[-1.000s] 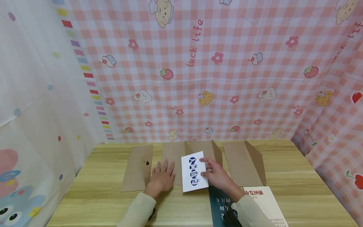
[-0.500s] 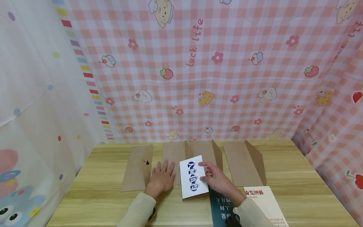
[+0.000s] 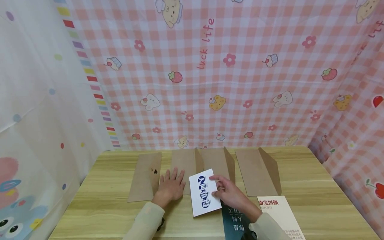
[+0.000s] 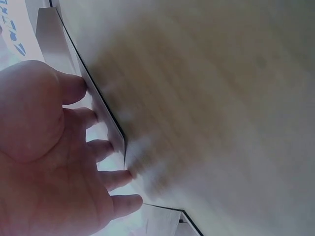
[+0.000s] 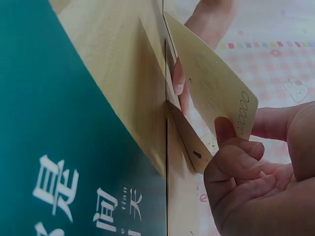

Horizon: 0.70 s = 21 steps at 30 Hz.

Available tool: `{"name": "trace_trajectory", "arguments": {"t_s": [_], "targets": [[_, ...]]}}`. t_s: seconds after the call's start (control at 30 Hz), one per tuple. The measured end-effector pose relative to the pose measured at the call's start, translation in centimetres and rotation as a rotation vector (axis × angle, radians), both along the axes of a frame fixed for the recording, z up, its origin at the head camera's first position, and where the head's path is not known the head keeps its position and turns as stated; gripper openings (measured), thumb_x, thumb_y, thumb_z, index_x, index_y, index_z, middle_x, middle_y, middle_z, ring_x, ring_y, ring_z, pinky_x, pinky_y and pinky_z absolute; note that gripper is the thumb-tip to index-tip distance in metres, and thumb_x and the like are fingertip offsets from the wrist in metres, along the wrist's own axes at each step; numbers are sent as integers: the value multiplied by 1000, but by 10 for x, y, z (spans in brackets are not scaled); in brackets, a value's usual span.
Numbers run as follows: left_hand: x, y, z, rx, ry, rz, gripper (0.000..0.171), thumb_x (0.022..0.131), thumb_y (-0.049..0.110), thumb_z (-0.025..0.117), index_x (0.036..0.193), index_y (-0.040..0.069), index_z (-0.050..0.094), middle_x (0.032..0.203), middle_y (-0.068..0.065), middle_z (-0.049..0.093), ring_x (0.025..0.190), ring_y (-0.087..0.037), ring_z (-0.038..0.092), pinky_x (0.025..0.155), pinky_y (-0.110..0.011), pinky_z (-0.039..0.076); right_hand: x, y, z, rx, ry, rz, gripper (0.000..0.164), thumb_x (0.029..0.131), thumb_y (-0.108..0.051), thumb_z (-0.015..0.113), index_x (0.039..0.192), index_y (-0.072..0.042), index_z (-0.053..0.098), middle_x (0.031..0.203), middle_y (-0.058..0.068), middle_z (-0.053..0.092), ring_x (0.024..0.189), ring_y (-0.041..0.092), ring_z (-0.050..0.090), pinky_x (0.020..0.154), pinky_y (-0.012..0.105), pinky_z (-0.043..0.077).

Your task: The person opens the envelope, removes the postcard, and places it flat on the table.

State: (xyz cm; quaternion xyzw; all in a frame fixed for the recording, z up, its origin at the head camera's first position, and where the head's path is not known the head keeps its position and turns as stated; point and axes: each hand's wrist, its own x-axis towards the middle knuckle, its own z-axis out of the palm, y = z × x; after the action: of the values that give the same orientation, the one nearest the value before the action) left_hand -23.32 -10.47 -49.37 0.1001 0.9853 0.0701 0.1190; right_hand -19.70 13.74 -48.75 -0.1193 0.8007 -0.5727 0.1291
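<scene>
Nearest the viewer on the wooden tabletop (image 3: 324, 203) lay a teal book (image 3: 232, 225) with white characters, partly covered by the right sleeve (image 3: 267, 230), and to its right a cream book (image 3: 283, 213) with a red title; the near edge cut both off. The left sleeve (image 3: 145, 223) came in on the other side. A little farther, the right hand (image 3: 231, 195) pinched a white card (image 3: 204, 198) by its right edge between thumb and fingers. The card sat between the two hands, tilted, its dark blue lettering facing the head camera; the right wrist view showed its other side, pale, with a row of loops near one end. Whether it touched anything beneath could not be told. The left hand (image 3: 171, 186) lay palm down, fingers straight and spread, holding nothing, over the left edge of the second brown board (image 3: 182, 161). Just beyond stood the rest of the row: a first brown board (image 3: 142, 180) with a dark mark, a third brown board (image 3: 212, 158) and a fourth brown board (image 3: 256, 173), each flat with a raised right side. Behind hung a pink checked cloth (image 3: 192, 90), a white cloth (image 3: 39, 76) at left.
</scene>
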Motion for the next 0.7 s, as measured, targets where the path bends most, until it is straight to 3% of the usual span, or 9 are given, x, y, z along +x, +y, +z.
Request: {"name": "trace_trajectory", "arguments": {"t_s": [0.23,0.43,0.7], "targets": [[-1,-1,1,7,0,-7,53,107,34,34,157,15,31,163,-14,22,149,-45,16,117,-63,15,4,1,2,-18,-8,17,54,85,5,66,137,0,51,88,7,57,75,18,50,58,23,38],[-2,-2,2,37,-15,-3,53,107,33,35,157,16,30,164,-14,21,149,-45,14,117,-63,15,7,2,0,-37,-21,43,55,83,5,68,135,1,51,88,6,58,66,12,45,53,20,34],[-4,-1,0,22,-25,6,54,107,35,33,158,16,27,165,-13,18,150,-44,12,117,-63,16,14,3,-2,-75,-38,82,58,82,5,71,136,2,49,91,9,64,69,15,52,56,21,39]]}}
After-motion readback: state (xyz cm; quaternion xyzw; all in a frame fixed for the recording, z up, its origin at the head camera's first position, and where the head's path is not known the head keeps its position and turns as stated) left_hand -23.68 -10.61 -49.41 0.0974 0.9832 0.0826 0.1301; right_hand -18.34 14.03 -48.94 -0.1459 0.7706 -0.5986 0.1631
